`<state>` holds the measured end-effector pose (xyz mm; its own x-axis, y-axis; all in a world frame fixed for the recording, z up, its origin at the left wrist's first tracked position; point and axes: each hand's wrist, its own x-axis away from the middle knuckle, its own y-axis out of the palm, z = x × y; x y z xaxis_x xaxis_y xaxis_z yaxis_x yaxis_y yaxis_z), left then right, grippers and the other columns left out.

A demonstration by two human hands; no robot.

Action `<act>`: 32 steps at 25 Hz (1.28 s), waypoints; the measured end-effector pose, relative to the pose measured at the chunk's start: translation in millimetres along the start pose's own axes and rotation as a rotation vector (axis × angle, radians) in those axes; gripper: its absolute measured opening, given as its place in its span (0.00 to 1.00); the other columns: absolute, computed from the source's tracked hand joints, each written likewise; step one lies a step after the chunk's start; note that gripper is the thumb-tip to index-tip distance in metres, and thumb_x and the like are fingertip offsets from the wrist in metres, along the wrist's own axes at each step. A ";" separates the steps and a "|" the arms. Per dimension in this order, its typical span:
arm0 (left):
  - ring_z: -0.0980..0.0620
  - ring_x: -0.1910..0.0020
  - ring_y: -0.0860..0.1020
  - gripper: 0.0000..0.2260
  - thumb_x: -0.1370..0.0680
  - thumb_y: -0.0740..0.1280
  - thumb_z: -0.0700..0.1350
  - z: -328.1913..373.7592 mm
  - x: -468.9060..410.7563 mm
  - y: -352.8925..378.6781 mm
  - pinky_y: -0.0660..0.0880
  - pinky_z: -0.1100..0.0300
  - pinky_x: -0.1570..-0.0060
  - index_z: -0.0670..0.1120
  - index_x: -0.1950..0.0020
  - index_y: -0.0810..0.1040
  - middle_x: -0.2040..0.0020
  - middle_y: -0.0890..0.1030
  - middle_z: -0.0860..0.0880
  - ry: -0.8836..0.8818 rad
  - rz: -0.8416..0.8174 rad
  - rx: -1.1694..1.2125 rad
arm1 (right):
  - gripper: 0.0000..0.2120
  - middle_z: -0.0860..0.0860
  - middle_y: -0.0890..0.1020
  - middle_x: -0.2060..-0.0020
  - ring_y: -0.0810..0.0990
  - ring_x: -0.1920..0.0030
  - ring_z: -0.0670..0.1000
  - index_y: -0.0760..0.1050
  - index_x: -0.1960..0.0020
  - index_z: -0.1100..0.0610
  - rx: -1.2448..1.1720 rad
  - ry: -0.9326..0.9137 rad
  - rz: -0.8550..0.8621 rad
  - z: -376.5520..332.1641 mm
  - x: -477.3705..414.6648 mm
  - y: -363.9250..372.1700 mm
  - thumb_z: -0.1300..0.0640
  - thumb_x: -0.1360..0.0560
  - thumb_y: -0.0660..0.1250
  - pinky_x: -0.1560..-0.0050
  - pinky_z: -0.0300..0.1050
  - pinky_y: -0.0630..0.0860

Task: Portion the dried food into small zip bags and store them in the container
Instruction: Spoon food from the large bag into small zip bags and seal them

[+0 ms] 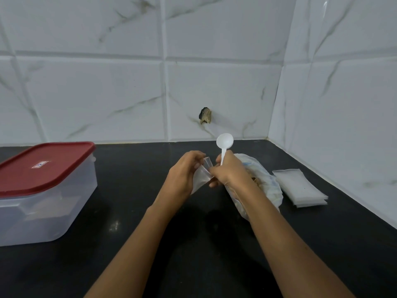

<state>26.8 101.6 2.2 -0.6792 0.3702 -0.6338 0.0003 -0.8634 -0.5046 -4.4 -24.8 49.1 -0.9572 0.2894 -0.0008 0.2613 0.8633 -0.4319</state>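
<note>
Above the middle of the black counter, my left hand [184, 171] pinches one side of a small clear zip bag [202, 176]. My right hand [228, 171] pinches the bag's other side and also grips the handle of a white plastic spoon [224, 141], whose empty bowl points up. Behind my right hand lies a large crumpled plastic bag [266, 181] with brown dried food inside. A clear plastic container [43, 203] with its red lid [43, 166] on stands at the left.
A stack of flat empty zip bags [300, 188] lies at the right near the wall. The black counter [150, 244] meets white tiled walls at the back and right. A dark broken spot [206, 115] marks the back wall.
</note>
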 end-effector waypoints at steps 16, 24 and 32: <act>0.60 0.47 0.73 0.31 0.37 0.78 0.50 -0.4 -4.1 5.7 0.70 0.70 0.47 0.51 0.37 0.69 0.43 0.74 0.55 -0.205 -0.174 0.061 | 0.06 0.50 0.72 0.61 0.72 0.67 0.46 0.65 0.51 0.56 0.124 -0.073 0.091 3.7 1.6 2.2 0.66 0.24 0.57 0.75 0.34 0.67; 0.66 0.49 0.73 0.24 0.34 0.74 0.52 6.8 0.9 10.9 0.69 0.72 0.54 0.54 0.42 0.68 0.49 0.74 0.61 -0.230 -0.142 0.209 | 0.16 0.57 0.77 0.54 0.77 0.59 0.53 0.68 0.40 0.63 0.036 -0.056 0.144 -5.5 0.6 -30.7 0.52 0.19 0.53 0.58 0.45 0.74; 0.67 0.53 0.73 0.23 0.32 0.74 0.51 4.0 -1.6 28.8 0.70 0.75 0.62 0.55 0.42 0.67 0.52 0.72 0.63 -0.301 -0.233 0.212 | 0.10 0.53 0.82 0.50 0.79 0.57 0.52 0.81 0.45 0.56 0.814 -0.032 0.332 25.4 1.3 -83.3 0.62 0.24 0.64 0.59 0.42 0.74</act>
<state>24.9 74.8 -9.0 -0.8272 0.4736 -0.3022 -0.3074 -0.8318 -0.4622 -30.6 -106.8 62.1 -0.8537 0.4508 -0.2609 0.3689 0.1696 -0.9139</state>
